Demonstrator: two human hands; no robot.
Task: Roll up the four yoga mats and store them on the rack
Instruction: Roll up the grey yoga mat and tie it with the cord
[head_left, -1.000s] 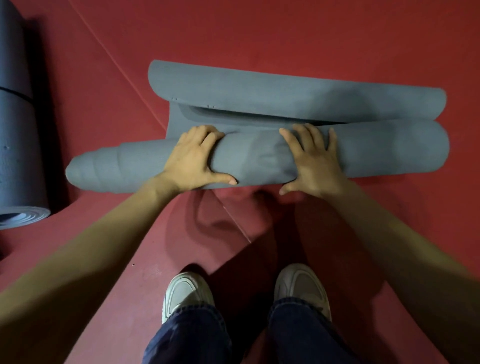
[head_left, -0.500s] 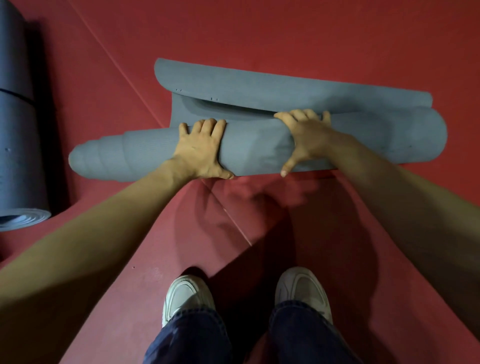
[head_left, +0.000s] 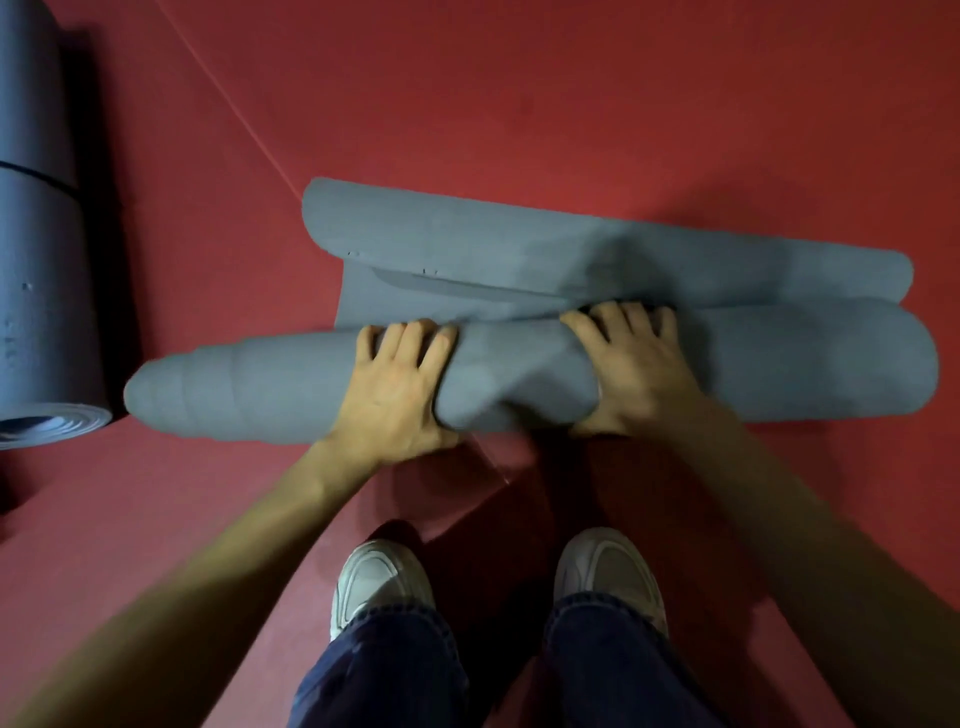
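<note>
Yoga mat (head_left: 779, 364), part-rolled: plain slate grey-blue all over.
Rolled mats (head_left: 41, 286) at left edge: same grey-blue, darker in shadow, end spiral paler.
Floor (head_left: 571, 104): solid red, crossed by one thin pale seam line.
Shoes (head_left: 379, 582): white with light grey panels.
Jeans (head_left: 384, 675): dark indigo blue, unpatterned.

One wide-angle camera, worn on the head, looks steeply down and forward from close above the left hand (head_left: 395, 395) and right hand (head_left: 631, 374), taking in the shoes (head_left: 382, 577) nearer than them, the grey mat (head_left: 519, 374) beneath them and the red floor (head_left: 519, 104) beyond.
</note>
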